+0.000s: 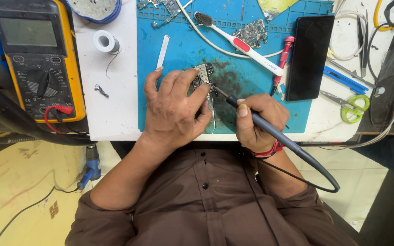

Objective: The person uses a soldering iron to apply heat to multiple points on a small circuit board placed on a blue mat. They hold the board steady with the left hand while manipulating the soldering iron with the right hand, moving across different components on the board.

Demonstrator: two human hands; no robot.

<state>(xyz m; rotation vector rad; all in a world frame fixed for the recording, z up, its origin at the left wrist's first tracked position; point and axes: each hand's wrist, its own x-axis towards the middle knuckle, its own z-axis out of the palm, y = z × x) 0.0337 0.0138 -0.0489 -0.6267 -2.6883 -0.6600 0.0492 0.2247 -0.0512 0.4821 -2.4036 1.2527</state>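
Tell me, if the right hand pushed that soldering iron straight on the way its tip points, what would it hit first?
Most likely the small circuit board under the left hand; the right hand aims the soldering iron at it.

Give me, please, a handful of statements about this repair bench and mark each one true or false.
1. The right hand holds a soldering iron whose tip points at the small circuit board. True.
2. The left hand rests flat on the multimeter. False: it holds the circuit board on the blue mat; the multimeter sits apart at the left.
3. A toothbrush lies on the blue mat. True.
4. The dark phone lies left of the left hand. False: it lies at the mat's right edge.
5. Green-handled scissors lie right of the phone. True.
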